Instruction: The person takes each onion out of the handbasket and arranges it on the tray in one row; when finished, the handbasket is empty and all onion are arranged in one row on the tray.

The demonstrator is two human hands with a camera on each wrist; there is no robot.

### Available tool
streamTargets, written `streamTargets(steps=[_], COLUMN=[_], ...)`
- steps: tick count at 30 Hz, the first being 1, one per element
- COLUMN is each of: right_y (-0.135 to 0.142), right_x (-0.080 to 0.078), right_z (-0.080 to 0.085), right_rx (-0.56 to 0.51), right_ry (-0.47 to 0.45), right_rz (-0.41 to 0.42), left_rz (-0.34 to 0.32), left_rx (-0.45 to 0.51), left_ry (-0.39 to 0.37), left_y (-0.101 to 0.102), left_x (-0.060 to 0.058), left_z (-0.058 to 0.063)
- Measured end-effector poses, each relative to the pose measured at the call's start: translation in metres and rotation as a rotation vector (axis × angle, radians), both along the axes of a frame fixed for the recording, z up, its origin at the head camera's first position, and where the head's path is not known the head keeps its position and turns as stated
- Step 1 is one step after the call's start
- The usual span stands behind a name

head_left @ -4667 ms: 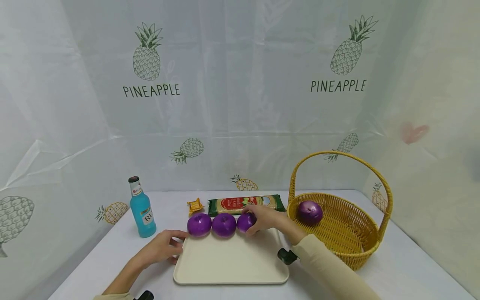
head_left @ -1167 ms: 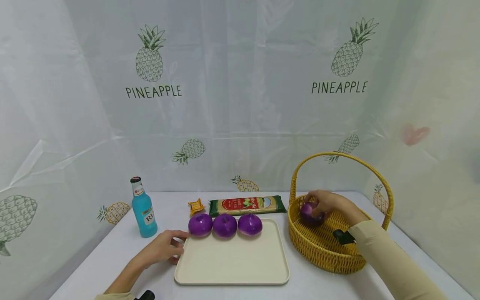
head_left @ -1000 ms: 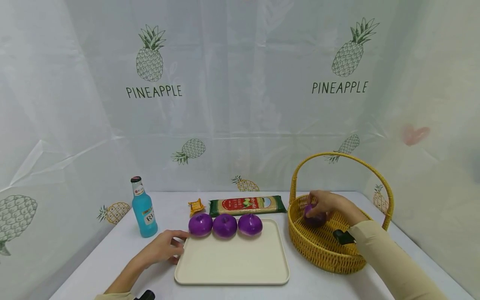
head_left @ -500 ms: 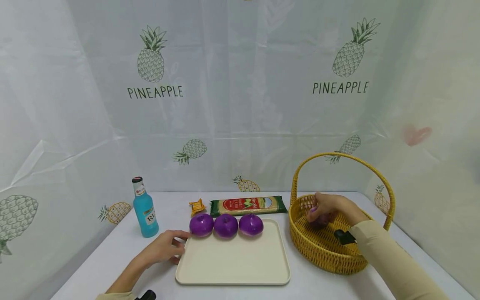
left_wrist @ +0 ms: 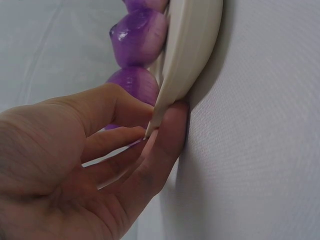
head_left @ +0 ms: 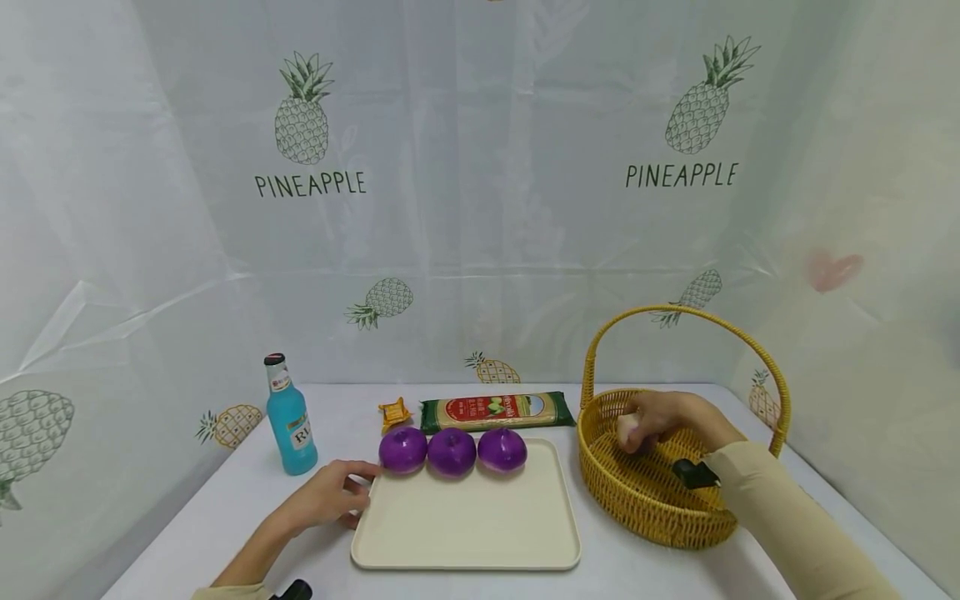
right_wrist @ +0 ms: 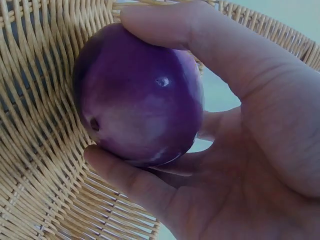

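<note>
My left hand (head_left: 330, 493) pinches the left rim of a cream tray (head_left: 465, 525); the left wrist view has the thumb above the rim and fingers beneath. Three purple onions (head_left: 452, 452) sit in a row along the tray's far edge. Inside the yellow wicker basket (head_left: 652, 521), my right hand (head_left: 663, 417) grips another purple onion (right_wrist: 140, 100). The thumb and fingers wrap round it in the right wrist view. Only a pale part of this onion shows in the head view, the rest being behind the hand.
A blue bottle (head_left: 291, 425) stands upright left of the tray. Behind the onions lie a small orange packet (head_left: 393, 413) and a long green-and-red pasta packet (head_left: 495, 411). The basket's tall handle (head_left: 690, 310) arches over the right arm. A pineapple-print curtain (head_left: 480, 208) hangs behind.
My right hand let go of the third onion on the tray, moved right into the basket and took hold of the onion there, which has turned pale side out. The left hand stays put.
</note>
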State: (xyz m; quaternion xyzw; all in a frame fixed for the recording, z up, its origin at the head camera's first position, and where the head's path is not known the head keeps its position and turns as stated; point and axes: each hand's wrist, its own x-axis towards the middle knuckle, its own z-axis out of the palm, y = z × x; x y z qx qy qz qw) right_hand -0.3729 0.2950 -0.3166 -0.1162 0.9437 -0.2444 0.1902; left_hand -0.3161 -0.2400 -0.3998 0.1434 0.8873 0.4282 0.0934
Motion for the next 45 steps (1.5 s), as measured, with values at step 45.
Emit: streamTargets(steps=[45], right_y=[-0.061], right_x=[0.03], right_z=[0.049], right_rx=[0.049], right_ry=[0.293], right_rz=[0.179], left_rz=[0.024], left_rx=[0.004], left_ry=[-0.014], left_y=[0.0], left_x=[-0.003], left_z=[-0.002])
